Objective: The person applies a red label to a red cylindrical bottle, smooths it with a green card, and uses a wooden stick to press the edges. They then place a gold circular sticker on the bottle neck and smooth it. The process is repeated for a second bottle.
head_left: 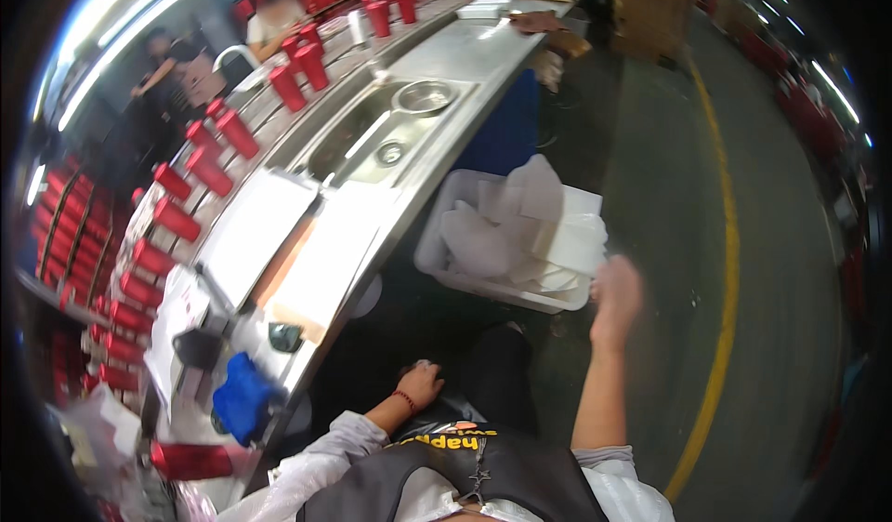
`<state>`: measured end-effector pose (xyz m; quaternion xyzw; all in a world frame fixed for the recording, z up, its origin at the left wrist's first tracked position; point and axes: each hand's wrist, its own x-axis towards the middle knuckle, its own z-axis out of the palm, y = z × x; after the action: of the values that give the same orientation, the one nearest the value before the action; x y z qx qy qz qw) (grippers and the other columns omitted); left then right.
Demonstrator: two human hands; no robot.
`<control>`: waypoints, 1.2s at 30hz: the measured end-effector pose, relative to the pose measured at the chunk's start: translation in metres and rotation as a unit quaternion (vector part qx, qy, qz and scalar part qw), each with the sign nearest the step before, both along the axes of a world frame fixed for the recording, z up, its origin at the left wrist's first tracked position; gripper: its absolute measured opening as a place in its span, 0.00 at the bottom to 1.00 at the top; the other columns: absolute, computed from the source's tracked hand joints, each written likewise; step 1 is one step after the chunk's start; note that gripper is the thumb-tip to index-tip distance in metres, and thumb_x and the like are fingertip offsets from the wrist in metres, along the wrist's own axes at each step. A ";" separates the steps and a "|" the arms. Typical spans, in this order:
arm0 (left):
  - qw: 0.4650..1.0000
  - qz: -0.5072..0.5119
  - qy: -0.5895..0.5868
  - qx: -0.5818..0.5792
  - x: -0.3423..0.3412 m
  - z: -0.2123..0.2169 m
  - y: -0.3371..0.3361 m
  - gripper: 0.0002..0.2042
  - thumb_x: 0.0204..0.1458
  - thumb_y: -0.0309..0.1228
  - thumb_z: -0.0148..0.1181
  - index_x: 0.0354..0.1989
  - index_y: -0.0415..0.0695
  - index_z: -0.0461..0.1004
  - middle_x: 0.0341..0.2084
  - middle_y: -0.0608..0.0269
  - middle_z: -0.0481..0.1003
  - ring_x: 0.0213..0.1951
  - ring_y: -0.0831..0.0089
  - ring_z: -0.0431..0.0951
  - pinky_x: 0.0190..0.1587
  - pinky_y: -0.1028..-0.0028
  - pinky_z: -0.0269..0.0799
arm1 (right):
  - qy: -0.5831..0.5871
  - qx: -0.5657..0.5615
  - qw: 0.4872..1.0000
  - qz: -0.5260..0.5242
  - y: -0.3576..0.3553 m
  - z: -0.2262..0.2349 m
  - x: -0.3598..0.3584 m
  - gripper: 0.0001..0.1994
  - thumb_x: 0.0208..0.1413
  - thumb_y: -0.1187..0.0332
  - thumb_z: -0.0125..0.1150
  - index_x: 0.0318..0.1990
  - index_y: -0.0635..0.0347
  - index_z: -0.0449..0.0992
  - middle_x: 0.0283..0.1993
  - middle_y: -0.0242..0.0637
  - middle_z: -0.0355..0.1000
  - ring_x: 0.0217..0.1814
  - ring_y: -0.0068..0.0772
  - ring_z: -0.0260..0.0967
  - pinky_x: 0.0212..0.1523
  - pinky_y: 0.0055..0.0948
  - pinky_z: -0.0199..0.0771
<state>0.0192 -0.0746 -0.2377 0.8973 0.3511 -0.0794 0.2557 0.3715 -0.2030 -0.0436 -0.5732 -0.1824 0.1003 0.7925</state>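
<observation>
My left hand (423, 385), with a beaded bracelet at the wrist, is low in front of my body beside the dark apron (465, 429). Its fingers are foreshortened and partly hidden, so their grip does not show. Farther right, my right hand (620, 301) is raised at the right corner of a white plastic bin (446, 276). Motion smears its fingers, and whether it touches the rim is unclear. White and translucent sheets (506, 234) lie loosely piled in the bin, some sticking up above its edge.
A steel counter (455, 40) with a sink (348, 136) runs along my left. White boards (265, 220) and a blue cloth (243, 396) lie on it. Red tumblers (209, 171) line a conveyor beyond, where two people stand. Cardboard boxes (650, 11) are stacked ahead. A yellow floor line (728, 243) curves at right.
</observation>
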 end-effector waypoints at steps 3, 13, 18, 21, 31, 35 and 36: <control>0.999 -0.049 0.002 0.009 0.010 0.037 -0.005 0.19 0.59 0.45 0.55 0.53 0.48 0.74 0.49 0.52 0.75 0.55 0.56 0.74 0.57 0.54 0.64 | -0.067 0.151 0.986 -0.002 0.006 0.064 0.011 0.17 0.65 0.72 0.54 0.59 0.66 0.67 0.46 0.40 0.74 0.37 0.21 0.69 0.38 0.22 0.70; 0.988 -0.127 -0.064 -0.056 0.012 0.093 -0.017 0.17 0.57 0.42 0.58 0.48 0.45 0.77 0.43 0.52 0.77 0.50 0.56 0.77 0.52 0.56 0.69 | -0.343 0.343 0.856 0.179 0.016 0.244 -0.004 0.22 0.68 0.62 0.42 0.60 0.70 0.69 0.60 0.51 0.71 0.50 0.37 0.66 0.55 0.42 0.64; 0.982 -0.136 -0.098 -0.082 0.009 0.102 -0.009 0.15 0.56 0.41 0.58 0.46 0.44 0.77 0.42 0.52 0.77 0.47 0.55 0.78 0.50 0.57 0.71 | -0.385 0.272 0.858 0.203 0.086 0.231 -0.048 0.22 0.68 0.66 0.40 0.61 0.75 0.65 0.56 0.50 0.72 0.43 0.35 0.63 0.48 0.37 0.64; 0.976 -0.127 -0.145 -0.098 0.011 0.102 -0.003 0.14 0.57 0.41 0.58 0.45 0.44 0.77 0.40 0.53 0.77 0.45 0.55 0.78 0.50 0.57 0.71 | -0.363 0.229 0.864 0.264 0.144 0.212 -0.070 0.22 0.67 0.67 0.42 0.63 0.76 0.64 0.56 0.51 0.72 0.40 0.33 0.62 0.43 0.34 0.64; 0.932 -0.074 -0.238 -0.263 0.024 0.122 0.029 0.15 0.57 0.42 0.57 0.43 0.45 0.80 0.37 0.52 0.80 0.44 0.55 0.79 0.46 0.58 0.75 | -0.447 0.118 0.738 0.492 0.366 0.227 -0.154 0.20 0.67 0.71 0.49 0.63 0.73 0.65 0.52 0.42 0.74 0.42 0.25 0.61 0.49 0.27 0.63; 0.920 0.006 -0.306 -0.246 -0.012 0.181 0.048 0.13 0.57 0.40 0.57 0.41 0.45 0.80 0.36 0.51 0.78 0.42 0.52 0.79 0.44 0.57 0.74 | -0.511 0.096 0.629 0.578 0.390 0.251 -0.232 0.20 0.66 0.69 0.52 0.61 0.73 0.68 0.47 0.44 0.74 0.41 0.24 0.65 0.46 0.24 0.66; 0.921 0.042 -0.303 -0.240 -0.028 0.197 0.052 0.13 0.57 0.40 0.56 0.41 0.45 0.80 0.37 0.51 0.78 0.42 0.52 0.79 0.45 0.57 0.74 | -0.512 0.083 0.626 0.582 0.388 0.253 -0.255 0.19 0.67 0.67 0.51 0.61 0.69 0.69 0.47 0.42 0.75 0.40 0.22 0.66 0.45 0.23 0.68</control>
<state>-0.0089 -0.0221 -0.0412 0.7745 0.2647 0.1247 0.5609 0.1163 0.1849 0.2097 -0.2382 -0.8621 0.2152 0.3922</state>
